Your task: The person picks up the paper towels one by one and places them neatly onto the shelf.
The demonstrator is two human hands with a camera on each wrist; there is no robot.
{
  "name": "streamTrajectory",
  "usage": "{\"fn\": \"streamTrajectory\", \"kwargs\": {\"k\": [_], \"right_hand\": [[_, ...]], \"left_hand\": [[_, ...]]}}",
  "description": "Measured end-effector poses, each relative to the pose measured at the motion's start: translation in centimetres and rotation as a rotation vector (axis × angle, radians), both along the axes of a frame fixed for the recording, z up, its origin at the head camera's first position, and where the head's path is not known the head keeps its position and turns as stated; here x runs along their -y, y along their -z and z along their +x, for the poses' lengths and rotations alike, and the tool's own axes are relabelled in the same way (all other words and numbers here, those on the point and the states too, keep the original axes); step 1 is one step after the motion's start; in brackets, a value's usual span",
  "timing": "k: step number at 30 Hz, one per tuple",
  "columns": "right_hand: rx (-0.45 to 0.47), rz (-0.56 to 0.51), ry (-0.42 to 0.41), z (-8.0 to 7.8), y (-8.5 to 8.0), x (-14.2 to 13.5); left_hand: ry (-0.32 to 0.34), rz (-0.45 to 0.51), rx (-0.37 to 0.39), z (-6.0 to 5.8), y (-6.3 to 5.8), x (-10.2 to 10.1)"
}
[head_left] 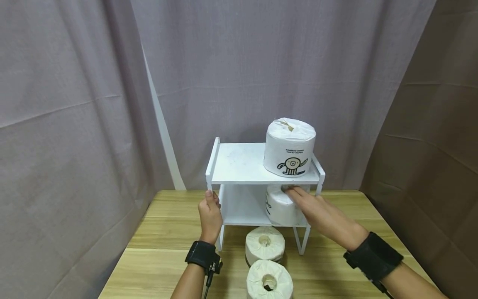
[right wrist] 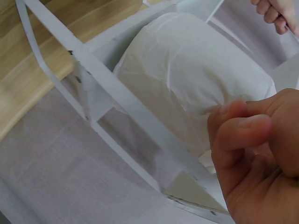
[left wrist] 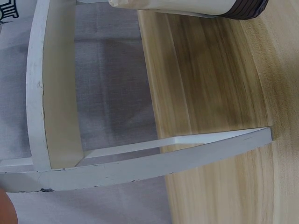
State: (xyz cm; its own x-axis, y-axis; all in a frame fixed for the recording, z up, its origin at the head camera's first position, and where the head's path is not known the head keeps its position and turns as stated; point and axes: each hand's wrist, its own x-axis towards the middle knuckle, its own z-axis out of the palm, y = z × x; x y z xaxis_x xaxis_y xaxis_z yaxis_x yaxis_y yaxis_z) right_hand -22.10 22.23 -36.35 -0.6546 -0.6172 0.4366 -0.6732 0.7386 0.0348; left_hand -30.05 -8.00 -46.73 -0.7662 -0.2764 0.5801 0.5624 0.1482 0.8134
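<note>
A white two-tier rack (head_left: pixel 239 162) stands on the wooden table. My left hand (head_left: pixel 210 214) grips its front left post just below the top shelf; only a bit of that hand (left wrist: pixel 7 210) shows in the left wrist view. On the lower tier, at the right, sits a white wrapped toilet paper roll (head_left: pixel 281 209). My right hand (head_left: pixel 321 211) reaches in from the front right and holds this roll at its top, fingers curled against the wrapper (right wrist: pixel 187 74) in the right wrist view. Part of its grip is hidden under the upper shelf.
Another wrapped toilet paper roll (head_left: pixel 289 147) with a printed cartoon stands on the upper shelf's right side. Two cream rolls, one nearer (head_left: pixel 269 280) and one farther (head_left: pixel 265 245), stand in front of the rack. Grey curtains (head_left: pixel 261 62) hang behind the table (head_left: pixel 168 232).
</note>
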Motion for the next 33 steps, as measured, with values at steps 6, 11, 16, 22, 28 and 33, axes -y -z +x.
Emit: {"fn": "streamTrajectory", "kwargs": {"k": [6,11,16,22,28,33], "right_hand": [[0.015,0.005,0.044,0.6,-0.8,0.7],[-0.001,0.006,0.079,0.9,-1.1,1.5],[0.014,-0.017,0.104,0.9,-1.0,2.0],[0.042,-0.068,0.119,1.0,-0.5,2.9],[-0.021,-0.104,0.129,1.2,-0.2,3.9],[-0.009,-0.112,0.202,1.2,-0.4,4.9]], "left_hand": [[-0.004,-0.002,-0.004,0.1,-0.1,0.0],[-0.004,-0.003,-0.002,0.1,-0.1,-0.1],[-0.011,-0.006,0.010,0.0,-0.1,-0.1],[-0.012,-0.008,0.001,0.0,0.0,0.0],[-0.009,-0.006,0.001,-0.1,0.0,0.0],[-0.006,-0.001,0.004,0.0,0.0,-0.1]]}}
